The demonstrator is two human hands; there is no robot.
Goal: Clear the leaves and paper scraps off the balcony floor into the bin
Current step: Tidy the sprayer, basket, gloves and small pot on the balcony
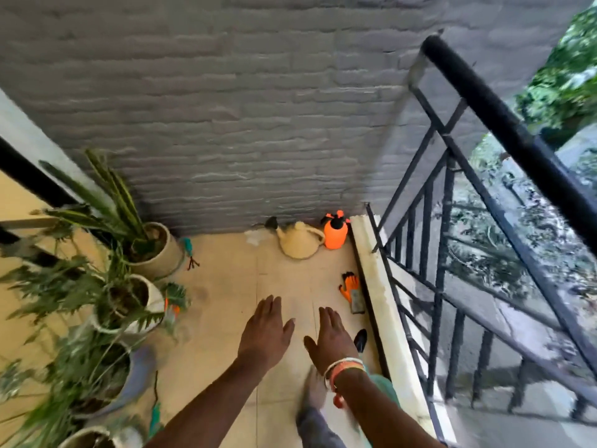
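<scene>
Both my hands are held out flat, palms down, over the beige tiled balcony floor [226,286]. My left hand [266,331] is open with fingers together and holds nothing. Just to its right, my right hand [331,339] is also open and empty, with bracelets on its wrist. No leaves or paper scraps show on the visible tiles, and no bin is in view. The picture is blurred by motion.
Several potted plants [122,295] line the left side. A beige watering can [300,242] and an orange sprayer [336,231] stand in the far corner by the grey brick wall [258,124]. Orange gloves [352,291] lie by the kerb; a black railing [452,253] runs along the right.
</scene>
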